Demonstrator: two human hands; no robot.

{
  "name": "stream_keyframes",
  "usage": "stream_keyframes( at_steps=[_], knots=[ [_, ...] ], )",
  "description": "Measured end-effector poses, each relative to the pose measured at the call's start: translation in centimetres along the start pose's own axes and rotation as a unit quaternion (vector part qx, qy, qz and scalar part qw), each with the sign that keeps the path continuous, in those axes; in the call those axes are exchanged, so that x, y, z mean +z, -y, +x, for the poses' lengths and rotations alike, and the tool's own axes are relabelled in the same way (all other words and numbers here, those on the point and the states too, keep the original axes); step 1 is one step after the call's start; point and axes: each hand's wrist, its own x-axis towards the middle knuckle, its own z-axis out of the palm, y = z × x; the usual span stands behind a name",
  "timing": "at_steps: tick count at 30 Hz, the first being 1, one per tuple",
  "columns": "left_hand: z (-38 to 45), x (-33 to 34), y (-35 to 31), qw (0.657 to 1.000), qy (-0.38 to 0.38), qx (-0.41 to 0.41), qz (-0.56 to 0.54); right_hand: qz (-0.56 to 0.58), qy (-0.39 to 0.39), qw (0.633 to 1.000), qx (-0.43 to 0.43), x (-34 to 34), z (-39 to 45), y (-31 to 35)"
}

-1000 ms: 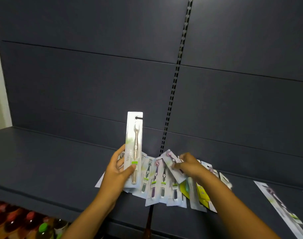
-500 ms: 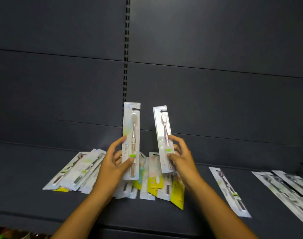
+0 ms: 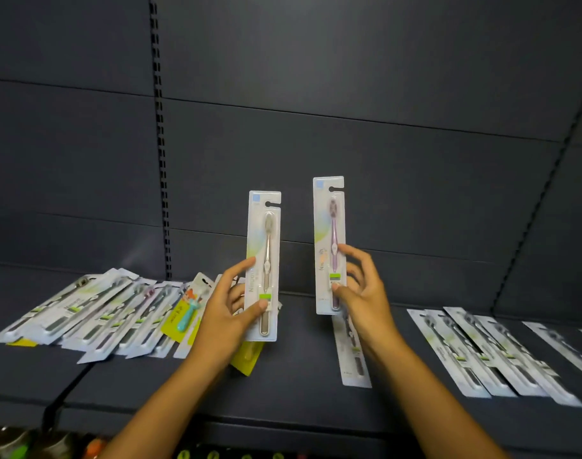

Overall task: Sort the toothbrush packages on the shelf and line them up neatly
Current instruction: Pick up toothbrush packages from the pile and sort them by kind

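Dark shelf (image 3: 299, 385) — your right hand (image 3: 365, 293) now pinches a purple-brush package (image 3: 329, 246) (swapped), left hand (image 3: 230, 309) still pinching the beige-brush package (image 3: 263, 260) at 12 o'clock — compare, then sort

Dim, even light; wide-angle bending at the edges, soft blur throughout, faint glare on plastic.

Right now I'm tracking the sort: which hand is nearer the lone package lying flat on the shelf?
Right. The right hand is directly above the lone package; the left hand is off to its left.
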Motion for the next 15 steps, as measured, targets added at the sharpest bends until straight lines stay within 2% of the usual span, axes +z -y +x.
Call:
stream_keyframes(
  at_steps=[15],
  knots=[
    [0.4,13.4,2.8,0.991,0.114,-0.031,-0.061,-0.056,-0.119,0.991,0.006,-12.6,-4.1,0.8]
  ],
)
